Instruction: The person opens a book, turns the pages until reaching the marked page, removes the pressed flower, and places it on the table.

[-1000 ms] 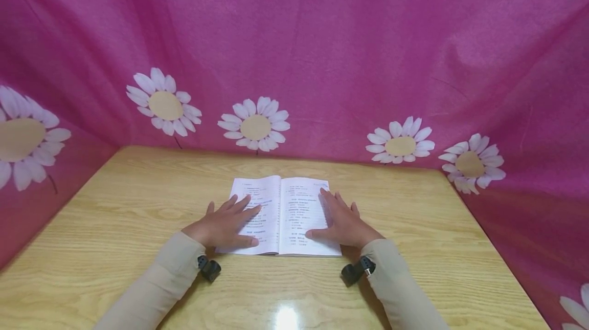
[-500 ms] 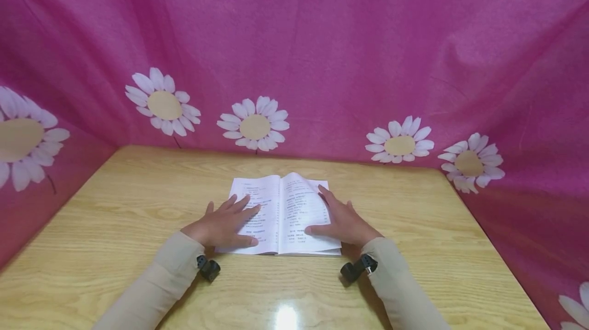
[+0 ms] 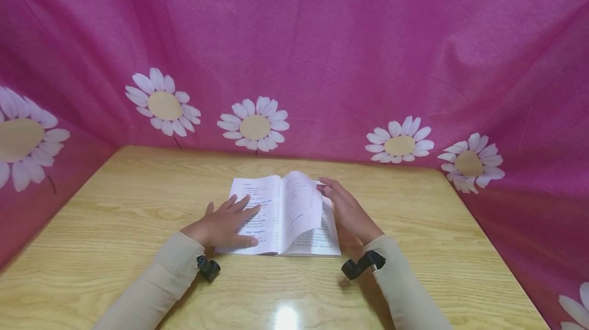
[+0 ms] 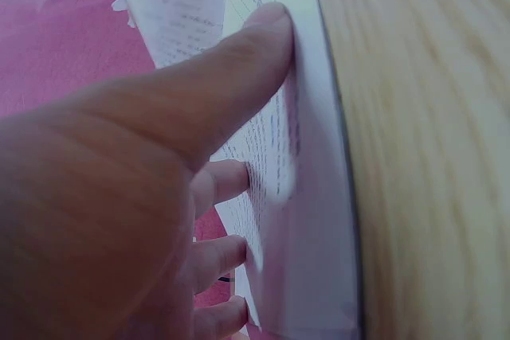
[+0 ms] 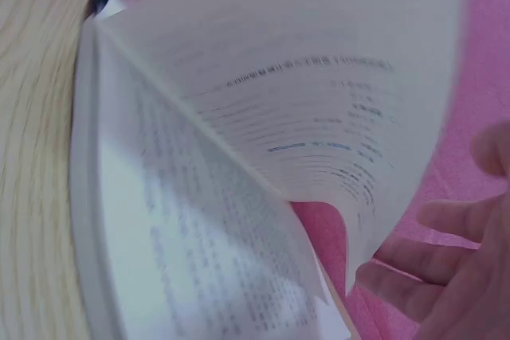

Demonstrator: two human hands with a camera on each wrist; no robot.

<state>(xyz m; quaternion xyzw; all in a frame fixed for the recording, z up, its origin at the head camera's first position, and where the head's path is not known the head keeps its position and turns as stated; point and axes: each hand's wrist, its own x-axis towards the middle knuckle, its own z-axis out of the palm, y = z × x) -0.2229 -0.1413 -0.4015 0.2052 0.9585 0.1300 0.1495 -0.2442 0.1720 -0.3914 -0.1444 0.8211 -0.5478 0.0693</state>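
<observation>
An open book [image 3: 253, 187] with printed pages lies on the wooden table. My left hand [image 3: 225, 227] rests on the left page, fingers spread and thumb out; the left wrist view shows the thumb [image 4: 239, 61] over the paper near the lower edge. One right-hand leaf [image 3: 301, 207] stands lifted and curved, with another printed page [image 3: 324, 238] showing under it. My right hand [image 3: 352, 210] is at the leaf's outer edge. In the right wrist view its fingers [image 5: 422, 264] are extended, tips right at the corner of the raised leaf [image 5: 319, 93], thumb apart from it.
The light wooden table [image 3: 138, 192] extends around the book. A pink cloth [image 3: 322, 64] with printed daisies hangs along the back and both sides. Black wrist cameras [image 3: 209, 268] sit at both sleeves.
The right-hand leaf has risen from flat and curls toward the left, uncovering the page beneath. My right hand has turned, with its thumb drawn off the page. The left hand stays put.
</observation>
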